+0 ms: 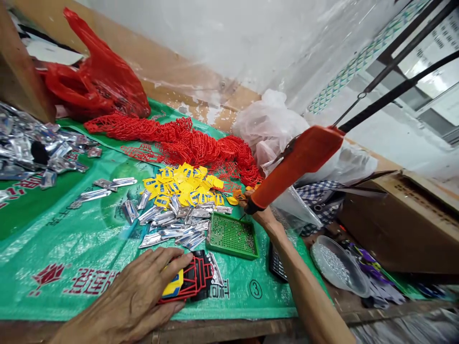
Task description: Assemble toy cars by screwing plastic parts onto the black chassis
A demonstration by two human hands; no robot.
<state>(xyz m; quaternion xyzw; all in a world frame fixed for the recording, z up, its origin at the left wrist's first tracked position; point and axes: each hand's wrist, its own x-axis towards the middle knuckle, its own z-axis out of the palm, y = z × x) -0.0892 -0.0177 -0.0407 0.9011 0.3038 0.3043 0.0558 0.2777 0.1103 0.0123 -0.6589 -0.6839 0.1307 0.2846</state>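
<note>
Under my left hand [138, 289], near the front edge of the table, is a toy car [195, 279] with a red frame, a yellow panel and black wheels; the fingers and thumb grip it from its left side. My right hand [265, 217] is closed round the lower end of an orange electric screwdriver [296, 165], which partly hides the fingers. The driver's tip points down over a green tray [233, 253] of small screws. Behind the tray lie a heap of yellow panels [184, 184] and many silver plastic parts [168, 231].
A long pile of red frames [193, 143] runs across the back, with a red plastic bag [103, 81] behind it. More silver parts [53, 148] lie at left. To the right are a clear bowl [337, 267] of small metal pieces, a cardboard box [394, 220] and plastic bags [276, 119].
</note>
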